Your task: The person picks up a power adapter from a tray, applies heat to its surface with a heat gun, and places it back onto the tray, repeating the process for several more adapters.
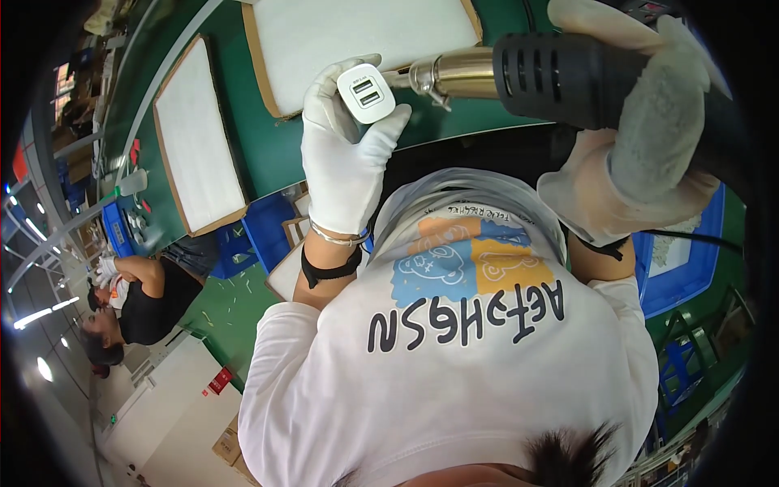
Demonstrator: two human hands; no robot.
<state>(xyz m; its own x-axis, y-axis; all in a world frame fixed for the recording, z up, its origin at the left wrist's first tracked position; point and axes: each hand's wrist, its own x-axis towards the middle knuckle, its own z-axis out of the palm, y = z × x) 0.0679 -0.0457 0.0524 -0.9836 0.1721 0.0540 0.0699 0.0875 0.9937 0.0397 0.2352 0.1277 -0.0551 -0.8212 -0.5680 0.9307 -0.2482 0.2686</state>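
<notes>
My left hand (347,158), in a white glove, grips a small white USB charger (375,114) between thumb and fingers. Its rounded-square face, with two ports, points up toward me. My right hand (649,146), gloved and with pale coverings on its fingers, is wrapped round a black heat gun (535,77). The gun's metal nozzle (458,75) points left and its narrow tip is close beside the charger's right edge. Whether tip and charger touch, I cannot tell.
Two white-topped boards with brown edges, one behind my hands (316,40) and one to the left (199,146), lie on the green table (268,158). A blue bin (706,260) and black cable (690,237) are at right. A co-worker (154,296) is at far left.
</notes>
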